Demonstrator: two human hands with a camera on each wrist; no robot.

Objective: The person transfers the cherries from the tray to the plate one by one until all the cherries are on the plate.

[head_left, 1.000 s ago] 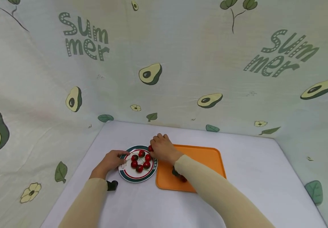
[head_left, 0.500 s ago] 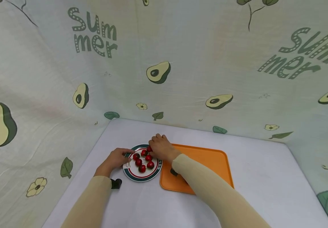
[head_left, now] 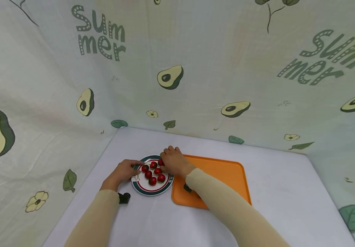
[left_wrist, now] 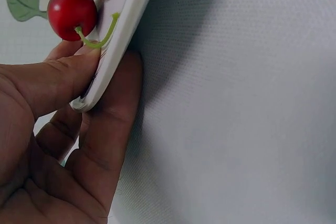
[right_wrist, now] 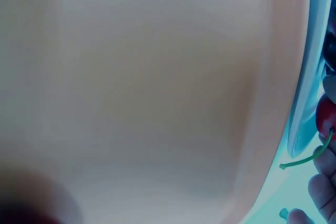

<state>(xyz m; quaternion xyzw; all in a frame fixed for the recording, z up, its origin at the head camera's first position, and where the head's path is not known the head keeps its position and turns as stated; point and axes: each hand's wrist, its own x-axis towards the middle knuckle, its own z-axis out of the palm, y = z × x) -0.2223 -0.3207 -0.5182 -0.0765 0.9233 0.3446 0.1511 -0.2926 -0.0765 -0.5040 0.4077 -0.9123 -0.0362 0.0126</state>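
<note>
My left hand (head_left: 122, 173) grips the left rim of a round plate (head_left: 138, 188), white with a green and red border. In the left wrist view the thumb lies on top of the rim and fingers are beneath it. Several red cherries (head_left: 152, 180) lie on the plate, and one with a green stem (left_wrist: 72, 13) sits close to the thumb. My right hand (head_left: 175, 163) is at the plate's back right edge, holding a cherry (head_left: 161, 162) in its fingers. The right wrist view shows a cherry (right_wrist: 326, 116) with its stem hanging beside the fingertips.
An orange tray (head_left: 217, 168) stands right of the plate, partly under my right forearm. Small black devices are at both wrists. White cloth covers the table (head_left: 276, 192); a printed curtain (head_left: 202, 79) rises behind and on the left.
My right hand has shifted slightly left and inward over the plate with its cherry. The left hand keeps its grip on the rim. The head view has turned a little.
</note>
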